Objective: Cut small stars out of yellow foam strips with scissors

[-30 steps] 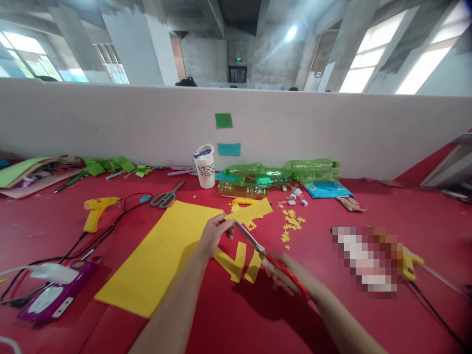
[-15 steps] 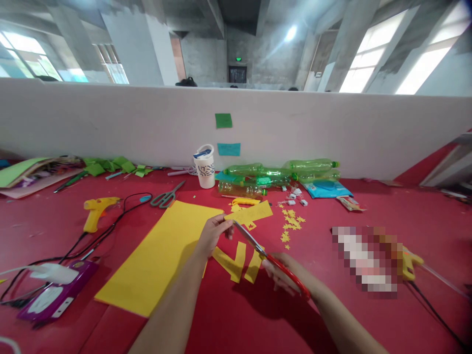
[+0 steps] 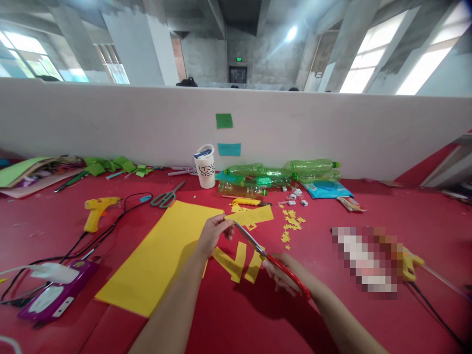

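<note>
My left hand [image 3: 214,235] is closed in a pinch on the near end of a yellow paper strip [image 3: 254,215]. In my right hand [image 3: 282,275] is a pair of scissors [image 3: 250,240] with red handles. Its blade tips reach the strip's end right beside my left fingertips. How far the blades are apart there is hard to make out. Several yellow paper scraps [image 3: 241,258] lie below the blades. To the right of the strip is a cluster of small yellow paper stars [image 3: 292,221]. A large yellow sheet [image 3: 158,255] lies under and left of my left forearm.
A yellow utility knife [image 3: 245,201] and green plastic bottles [image 3: 275,174] lie behind the strip, near a white cup [image 3: 205,169]. Grey scissors [image 3: 165,197], a yellow glue gun [image 3: 96,212] and a purple power strip [image 3: 61,295] are leftward. Another glue gun [image 3: 410,264] is far right.
The far end of the yellow strip has tipped slightly down toward me, showing more of the utility knife behind it. Both hands and the scissors have stayed nearly in place.
</note>
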Demonstrator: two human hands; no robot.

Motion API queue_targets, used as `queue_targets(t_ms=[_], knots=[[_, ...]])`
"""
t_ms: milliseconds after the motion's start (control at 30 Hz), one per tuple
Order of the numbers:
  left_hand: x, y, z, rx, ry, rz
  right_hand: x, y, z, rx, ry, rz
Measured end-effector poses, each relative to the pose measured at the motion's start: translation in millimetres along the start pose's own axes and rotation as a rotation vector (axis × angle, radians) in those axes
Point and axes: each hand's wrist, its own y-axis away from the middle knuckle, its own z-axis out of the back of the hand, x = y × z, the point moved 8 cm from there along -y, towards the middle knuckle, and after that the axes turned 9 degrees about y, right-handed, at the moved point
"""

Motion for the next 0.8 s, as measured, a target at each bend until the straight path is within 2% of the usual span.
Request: queue_targets(t_ms=[533,800], knots=[[-2.4,0.4,0.0,-0.01,-0.008,-0.013,-0.4,-0.4,1.1,-0.009,0.006,-0.012],[-2.4,1.5,-7.7,0.043,-0.018,-0.043,2.3,-0.2,-1.2,0.004,-0.017,-0.002]])
